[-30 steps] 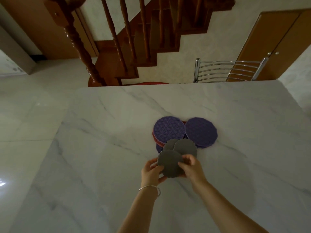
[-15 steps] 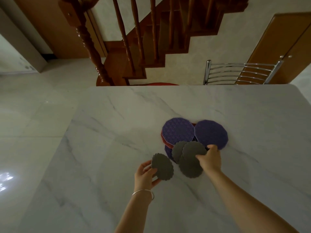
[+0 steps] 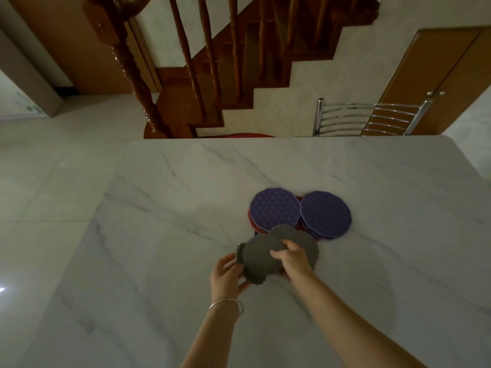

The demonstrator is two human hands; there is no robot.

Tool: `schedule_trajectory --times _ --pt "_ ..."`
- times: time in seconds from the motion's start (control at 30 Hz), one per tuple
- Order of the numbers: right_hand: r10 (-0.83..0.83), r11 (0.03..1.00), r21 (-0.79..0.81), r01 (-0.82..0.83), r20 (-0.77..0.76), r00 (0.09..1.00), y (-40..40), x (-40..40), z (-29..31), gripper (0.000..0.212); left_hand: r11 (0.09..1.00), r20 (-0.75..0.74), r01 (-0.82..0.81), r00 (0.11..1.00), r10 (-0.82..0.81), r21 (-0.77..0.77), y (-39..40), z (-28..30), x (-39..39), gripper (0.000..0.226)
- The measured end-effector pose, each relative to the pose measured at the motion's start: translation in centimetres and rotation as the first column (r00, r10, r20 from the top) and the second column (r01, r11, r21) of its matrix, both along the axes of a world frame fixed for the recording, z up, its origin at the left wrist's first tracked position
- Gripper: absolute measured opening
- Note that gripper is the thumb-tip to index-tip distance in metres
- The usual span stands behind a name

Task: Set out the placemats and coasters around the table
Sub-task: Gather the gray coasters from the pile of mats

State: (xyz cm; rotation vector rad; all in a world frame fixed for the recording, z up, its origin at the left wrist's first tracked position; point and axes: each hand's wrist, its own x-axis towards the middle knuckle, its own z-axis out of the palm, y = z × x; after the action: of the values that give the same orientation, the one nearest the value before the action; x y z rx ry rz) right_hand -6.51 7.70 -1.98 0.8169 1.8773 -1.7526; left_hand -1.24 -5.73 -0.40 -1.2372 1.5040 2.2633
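Two stacks of round purple placemats sit side by side mid-table, the left placemat stack (image 3: 275, 208) with a red mat edge under it and the right placemat stack (image 3: 326, 214). In front of them I hold grey scalloped coasters (image 3: 257, 257) between both hands. My left hand (image 3: 228, 274), with a silver bangle on the wrist, grips their lower left edge. My right hand (image 3: 291, 257) pinches a coaster from the right, laid over the ones in my left. More grey coasters (image 3: 305, 241) lie on the table behind my right hand, overlapping the mats.
The white marble table (image 3: 186, 195) ends at a far edge, with a chrome chair back (image 3: 369, 116) and a red seat (image 3: 247, 134) behind it. A wooden staircase (image 3: 212, 75) rises beyond, and glossy tiled floor lies to the left.
My hands split apart with one coaster in the left while the right reached to the pile; now the right hand has come back, bringing another coaster onto the one in my left.
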Motion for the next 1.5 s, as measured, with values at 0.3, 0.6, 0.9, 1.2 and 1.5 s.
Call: schedule_trajectory --times 0.3,0.6,0.9,1.2,1.5 --pt "0.273 0.919 0.317 -0.234 -0.085 0.958 -0.9 1.8 -1.4 0.031 0.997 0.002 0.054 0.999 -0.054 -0.062 0.4 -0.1 0.3 0.021" --pt "0.144 0.666 0.742 -0.077 -0.027 0.989 4.8 1.0 -2.0 0.060 0.999 0.055 0.011 0.998 -0.008 -0.048 0.3 -0.9 0.8 0.027" --pt "0.243 0.571 0.805 -0.160 0.021 0.970 4.6 0.6 -2.0 0.045 0.999 0.066 -0.009 0.998 0.011 -0.035 0.3 -1.2 1.0 0.026" --pt "0.068 0.890 0.454 0.044 -0.227 0.972 3.9 0.8 0.0 0.018 1.000 0.079 0.004 0.997 -0.003 -0.023 0.2 -1.4 0.9 0.026" --pt "-0.003 0.997 0.082 0.002 0.013 1.000 -0.9 1.0 0.5 0.033 1.000 0.085 0.002 0.996 -0.001 -0.006 0.3 -0.9 0.7 0.007"
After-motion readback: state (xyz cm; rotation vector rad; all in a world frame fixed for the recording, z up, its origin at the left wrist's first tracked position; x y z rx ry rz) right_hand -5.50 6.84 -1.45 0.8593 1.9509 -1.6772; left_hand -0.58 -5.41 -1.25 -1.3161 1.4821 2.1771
